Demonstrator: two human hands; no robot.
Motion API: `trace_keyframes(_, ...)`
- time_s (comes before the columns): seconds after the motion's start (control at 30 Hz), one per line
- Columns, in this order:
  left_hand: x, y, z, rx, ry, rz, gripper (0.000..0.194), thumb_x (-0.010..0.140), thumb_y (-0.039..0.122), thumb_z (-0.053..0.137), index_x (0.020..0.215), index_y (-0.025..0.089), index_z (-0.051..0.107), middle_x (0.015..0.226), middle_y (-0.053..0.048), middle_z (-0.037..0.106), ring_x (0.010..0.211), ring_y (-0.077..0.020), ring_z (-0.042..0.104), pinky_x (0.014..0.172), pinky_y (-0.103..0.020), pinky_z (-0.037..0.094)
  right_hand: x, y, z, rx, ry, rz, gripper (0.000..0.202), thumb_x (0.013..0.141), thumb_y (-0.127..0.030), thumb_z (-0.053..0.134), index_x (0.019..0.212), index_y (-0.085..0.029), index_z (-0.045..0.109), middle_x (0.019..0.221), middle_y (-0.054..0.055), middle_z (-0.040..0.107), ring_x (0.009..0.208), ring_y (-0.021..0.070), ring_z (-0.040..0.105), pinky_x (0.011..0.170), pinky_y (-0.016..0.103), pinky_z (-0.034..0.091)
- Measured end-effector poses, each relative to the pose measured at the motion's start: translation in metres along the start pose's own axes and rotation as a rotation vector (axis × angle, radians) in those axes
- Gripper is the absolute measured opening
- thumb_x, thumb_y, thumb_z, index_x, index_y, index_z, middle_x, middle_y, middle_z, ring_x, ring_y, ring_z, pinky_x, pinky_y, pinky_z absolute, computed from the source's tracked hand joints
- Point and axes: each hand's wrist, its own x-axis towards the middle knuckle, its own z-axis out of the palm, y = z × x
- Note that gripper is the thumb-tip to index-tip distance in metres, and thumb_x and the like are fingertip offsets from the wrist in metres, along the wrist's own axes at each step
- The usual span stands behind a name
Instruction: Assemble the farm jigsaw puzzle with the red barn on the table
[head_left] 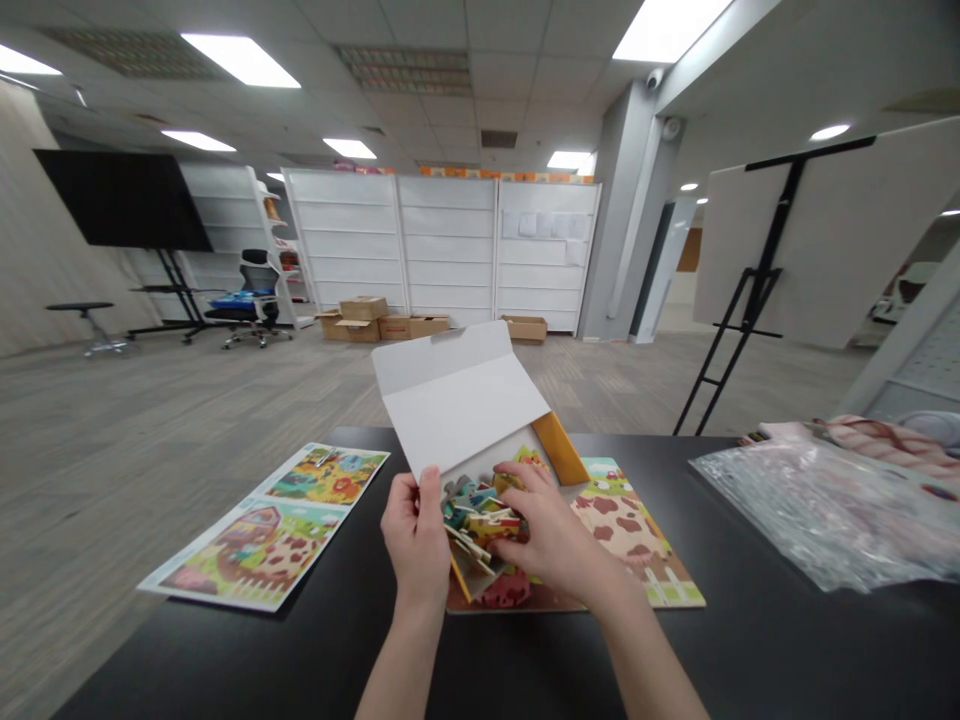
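Note:
My left hand grips the left side of an open cardboard box, with the thumb on top near its edge. The box is tilted, its white lid flap raised and its side yellow-orange. Inside lies a heap of colourful puzzle pieces. My right hand reaches into the box from the right, its fingers and thumb curled around some of the pieces. Beneath the box, partly hidden by it and my right hand, lies a puzzle board printed with a brown-spotted cow and a white fence.
A printed picture sheet lies on the black table to the left. Clear plastic packaging with pinkish contents sits at the right. Beyond the table are cardboard boxes, an office chair and a board on a black stand.

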Motion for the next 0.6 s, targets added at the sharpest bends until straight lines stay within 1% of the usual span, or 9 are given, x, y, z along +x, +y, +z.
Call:
trace_keyframes(0.07,0.0024,-0.0011,-0.0016,-0.012,0.018,0.002,0.038,0.088,0.053,0.064,0.074,0.019,0.053,0.064,0.005,0.049,0.058,-0.0103,0.041,0.054,-0.021,0.038,0.0014,-0.0037,0.0012,0.038,-0.014,-0.045,0.019,0.072,-0.011,0.073,0.089,-0.019,0.068,0.13,0.01,0.059,0.124,0.0264,0.054,0.11,0.042,0.04)
trace_keyframes(0.13,0.0043,-0.0019,-0.0029,-0.006,0.034,0.013,0.038,0.087,0.053,0.064,0.074,0.019,0.053,0.063,0.006,0.049,0.058,-0.0103,0.041,0.054,-0.021,0.038,0.0029,-0.0077,0.0022,0.099,-0.029,-0.062,0.022,0.074,-0.008,0.07,0.093,-0.019,0.067,0.121,0.008,0.064,0.113,0.0221,0.059,0.102,0.036,0.046)
trace_keyframes(0.2,0.0052,-0.0023,-0.0037,0.007,0.04,0.026,0.038,0.087,0.053,0.064,0.073,0.019,0.053,0.063,0.006,0.049,0.058,-0.0102,0.041,0.055,-0.021,0.038,0.0041,-0.0106,0.0031,0.122,-0.028,-0.037,0.024,0.074,-0.008,0.07,0.094,-0.019,0.065,0.113,0.007,0.065,0.106,0.021,0.061,0.096,0.033,0.048)
trace_keyframes(0.27,0.005,-0.0024,-0.0041,0.013,0.033,0.024,0.038,0.088,0.052,0.064,0.073,0.019,0.053,0.064,0.006,0.049,0.058,-0.0102,0.041,0.055,-0.021,0.038,0.0045,-0.0114,0.0038,0.127,-0.027,0.003,0.028,0.073,-0.008,0.07,0.097,-0.02,0.063,0.107,0.005,0.066,0.102,0.0211,0.062,0.092,0.033,0.048)
trace_keyframes(0.4,0.0042,-0.0019,-0.004,0.011,0.016,0.017,0.036,0.089,0.052,0.063,0.076,0.019,0.054,0.065,0.005,0.052,0.059,-0.0105,0.044,0.055,-0.021,0.039,0.0026,-0.0095,0.0043,0.178,-0.058,0.06,0.038,0.077,-0.011,0.068,0.112,-0.023,0.057,0.109,0.003,0.067,0.101,0.0217,0.063,0.089,0.033,0.048)
trace_keyframes(0.47,0.0045,-0.0015,-0.004,0.012,0.017,0.025,0.036,0.089,0.051,0.064,0.077,0.019,0.055,0.066,0.005,0.053,0.06,-0.0104,0.044,0.056,-0.021,0.04,0.0014,-0.0087,0.0053,0.196,-0.066,0.067,0.04,0.08,-0.013,0.067,0.117,-0.024,0.055,0.108,0.003,0.068,0.1,0.0219,0.063,0.087,0.033,0.048)
trace_keyframes(0.53,0.005,-0.0013,-0.004,0.004,0.023,0.021,0.036,0.088,0.052,0.064,0.076,0.019,0.055,0.066,0.005,0.053,0.059,-0.0101,0.044,0.055,-0.02,0.039,0.0015,-0.0085,0.007,0.21,-0.017,0.076,0.038,0.083,-0.017,0.066,0.118,-0.024,0.055,0.107,0.004,0.068,0.098,0.0218,0.064,0.086,0.034,0.048)
trace_keyframes(0.6,0.0054,-0.0012,-0.0041,-0.021,0.029,-0.002,0.038,0.087,0.053,0.065,0.076,0.019,0.054,0.064,0.005,0.052,0.057,-0.0095,0.044,0.053,-0.02,0.038,0.0033,-0.0079,0.0077,0.253,0.086,0.098,0.035,0.084,-0.021,0.065,0.118,-0.023,0.054,0.108,0.005,0.068,0.097,0.0215,0.065,0.087,0.035,0.05)
